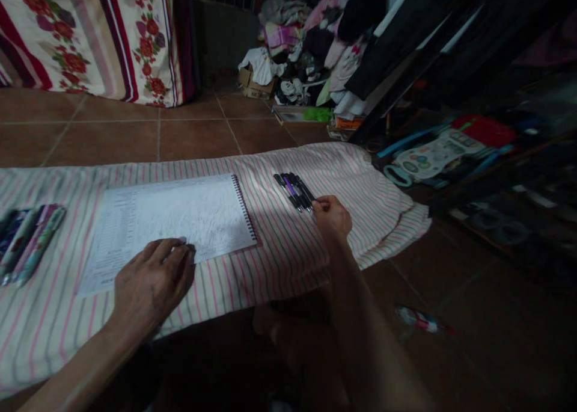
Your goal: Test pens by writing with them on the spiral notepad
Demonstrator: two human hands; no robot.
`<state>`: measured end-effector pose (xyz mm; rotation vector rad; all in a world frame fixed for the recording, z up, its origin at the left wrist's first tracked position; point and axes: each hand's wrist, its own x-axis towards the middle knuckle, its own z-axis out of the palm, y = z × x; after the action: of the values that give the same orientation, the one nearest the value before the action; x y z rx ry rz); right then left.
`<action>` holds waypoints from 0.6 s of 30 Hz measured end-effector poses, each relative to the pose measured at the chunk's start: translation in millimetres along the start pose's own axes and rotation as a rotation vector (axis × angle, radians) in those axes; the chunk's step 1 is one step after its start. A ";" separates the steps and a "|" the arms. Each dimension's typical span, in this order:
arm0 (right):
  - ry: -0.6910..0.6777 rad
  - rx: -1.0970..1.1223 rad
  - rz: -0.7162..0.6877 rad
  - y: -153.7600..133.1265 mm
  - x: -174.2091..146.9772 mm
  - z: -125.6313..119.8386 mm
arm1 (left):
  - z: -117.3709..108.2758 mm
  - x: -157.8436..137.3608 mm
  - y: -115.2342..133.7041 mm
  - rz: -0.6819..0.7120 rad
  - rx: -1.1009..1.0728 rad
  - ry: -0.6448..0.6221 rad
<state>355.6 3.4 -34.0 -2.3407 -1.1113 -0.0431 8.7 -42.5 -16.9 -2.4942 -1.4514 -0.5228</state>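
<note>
My left hand (155, 273) rests on the near edge of a spiral notebook (198, 207), fingers loosely bent over the page, with no object visible in them. The notebook lies open-faced, its page covered in faint writing and its coil along the right side. To the right of it, several pens (293, 190) lie side by side, mostly black, one with a purple barrel. My right hand (332, 216) pinches the near end of a black pen (307, 187) at the right of this row. The pen still lies against the others.
A striped cloth (279, 261) covers the low table. Several patterned pens (33, 237) lie at its left end. Beyond the tiled floor (193, 138) hang floral curtains (148, 45) and a heap of clothes (311, 39). A bottle (417, 319) lies on the floor at right.
</note>
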 end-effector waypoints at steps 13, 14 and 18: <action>-0.005 0.239 -0.045 6.3 7.6 17.7 | 3.0 0.6 -1.4 0.005 0.005 -0.015; -0.006 0.238 -0.046 6.5 7.7 18.2 | 2.6 0.5 -1.1 0.002 -0.001 -0.019; -0.023 0.258 -0.049 7.3 8.0 20.3 | 2.9 -0.3 -0.1 -0.020 -0.019 -0.042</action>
<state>362.2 15.2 -52.7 -2.0899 -1.1145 0.1042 9.1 -41.7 -19.7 -2.5229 -1.4948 -0.4927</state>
